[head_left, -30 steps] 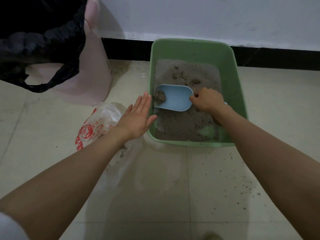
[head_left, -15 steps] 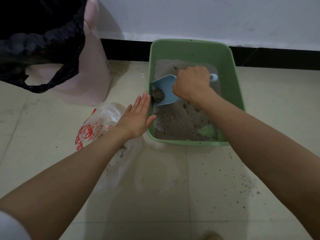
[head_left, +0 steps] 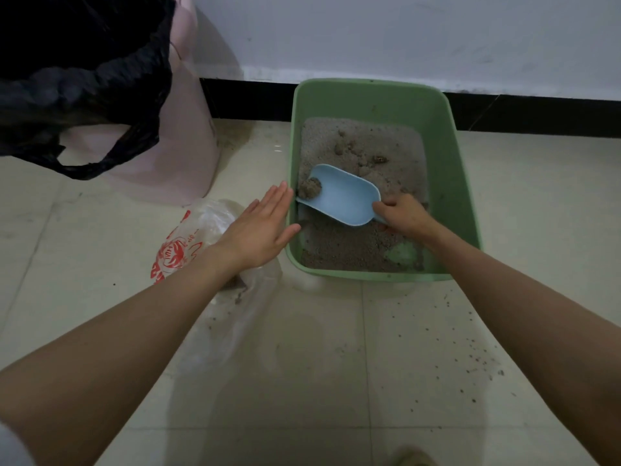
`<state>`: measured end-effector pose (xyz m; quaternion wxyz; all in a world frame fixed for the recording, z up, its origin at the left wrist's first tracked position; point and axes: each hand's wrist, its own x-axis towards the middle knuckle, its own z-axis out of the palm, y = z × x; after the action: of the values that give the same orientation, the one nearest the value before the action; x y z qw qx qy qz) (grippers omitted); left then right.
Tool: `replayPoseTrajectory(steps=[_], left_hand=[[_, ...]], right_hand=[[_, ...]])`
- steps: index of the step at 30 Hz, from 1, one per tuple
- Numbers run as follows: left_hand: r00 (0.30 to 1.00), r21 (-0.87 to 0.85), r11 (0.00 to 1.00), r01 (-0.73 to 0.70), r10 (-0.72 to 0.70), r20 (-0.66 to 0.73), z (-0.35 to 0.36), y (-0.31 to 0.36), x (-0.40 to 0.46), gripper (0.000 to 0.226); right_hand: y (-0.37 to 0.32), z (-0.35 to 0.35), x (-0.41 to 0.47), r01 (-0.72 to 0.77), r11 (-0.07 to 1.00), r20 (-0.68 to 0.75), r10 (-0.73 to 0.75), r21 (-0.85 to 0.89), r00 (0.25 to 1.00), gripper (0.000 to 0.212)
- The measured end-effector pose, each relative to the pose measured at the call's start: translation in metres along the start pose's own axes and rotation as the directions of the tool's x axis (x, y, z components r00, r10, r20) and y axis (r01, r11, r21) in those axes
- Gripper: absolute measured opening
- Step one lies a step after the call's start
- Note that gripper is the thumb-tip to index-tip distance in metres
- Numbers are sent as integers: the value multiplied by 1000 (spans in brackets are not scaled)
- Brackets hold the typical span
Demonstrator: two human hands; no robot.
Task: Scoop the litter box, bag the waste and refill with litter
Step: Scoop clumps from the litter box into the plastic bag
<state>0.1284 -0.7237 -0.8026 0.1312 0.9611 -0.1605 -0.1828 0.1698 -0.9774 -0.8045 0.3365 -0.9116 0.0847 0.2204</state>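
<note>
Just right of the frame's centre, a green litter box point(head_left: 460, 183) sits on the tiled floor point(head_left: 302, 364) against the dark skirting of a white wall point(head_left: 369, 35). Grey litter point(head_left: 339, 247) covers most of its bottom, with a bare green patch showing near the lower right corner and a few lumps heaped toward the upper middle. The right hand point(head_left: 401, 215) is curled round the handle end of a light blue scoop point(head_left: 342, 200), which lies tilted across the litter with its open mouth toward the box's left wall. One brownish clump point(head_left: 309, 189) rests inside the scoop, close to its left lip. The left hand point(head_left: 258, 227) is flat with its fingers straight and together, palm down, holding nothing; it lies just outside the box's left wall, and its thumb tip reaches the rim. Beneath that hand and wrist, a crumpled clear plastic bag point(head_left: 208, 220) with red printing lies on the floor, left of the box. In the upper left of the frame stands a pale pink bin point(head_left: 188, 129) lined with a black bag point(head_left: 84, 95) whose handles hang over its side. Dark grains of spilled litter are scattered over the tiles at the lower right, and some lie on the plastic near the left forearm.
</note>
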Motion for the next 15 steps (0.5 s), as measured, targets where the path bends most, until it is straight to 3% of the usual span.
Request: replayPoseTrajectory(steps=[3, 10, 15], left_hand=[[1000, 16, 1000, -4, 4, -7, -2, -9, -3, 62], [992, 84, 989, 122, -119, -37, -3, -49, -26, 61], [973, 85, 971, 225, -219, -68, -9, -81, -57, 66]], right_hand=[[-2, -3, -5, 37, 996, -30, -34, 86, 999, 38], [-33, -20, -26, 201, 979, -190, -192, 25, 963, 39], [-60, -10, -52, 260, 963, -63, -256, 72, 965, 35]])
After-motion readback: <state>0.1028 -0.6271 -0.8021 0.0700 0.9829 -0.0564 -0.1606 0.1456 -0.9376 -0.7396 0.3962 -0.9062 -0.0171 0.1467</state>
